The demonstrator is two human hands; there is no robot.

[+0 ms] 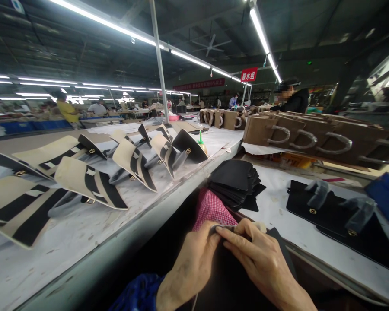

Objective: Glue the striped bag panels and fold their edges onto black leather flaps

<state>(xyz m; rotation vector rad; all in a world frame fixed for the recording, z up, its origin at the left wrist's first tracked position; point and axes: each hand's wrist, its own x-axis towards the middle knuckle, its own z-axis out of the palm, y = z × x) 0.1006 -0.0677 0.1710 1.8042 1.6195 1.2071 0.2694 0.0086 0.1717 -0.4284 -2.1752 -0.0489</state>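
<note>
Low in front of me my left hand (194, 261) and my right hand (262, 257) meet at the top edge of a black bag panel (231, 283). My left thumb and fingers close on that edge, while the right fingers press together on it just beside them. A narrow pale strip shows along the edge between and behind the fingers. The panel's lower part falls into dark shadow. Just beyond my hands is a pink checked cloth (212, 209), and past it lies a fanned stack of black panels (231, 177).
On the left table (178, 190) stand several cream-and-black bag pieces (84, 183) with wrapped handles. A green-tipped bottle (201, 147) is near its edge. Black panels with wrapped handles (324, 211) lie on the right. Brown bags (298, 134) line the back; a person (293, 97) is behind them.
</note>
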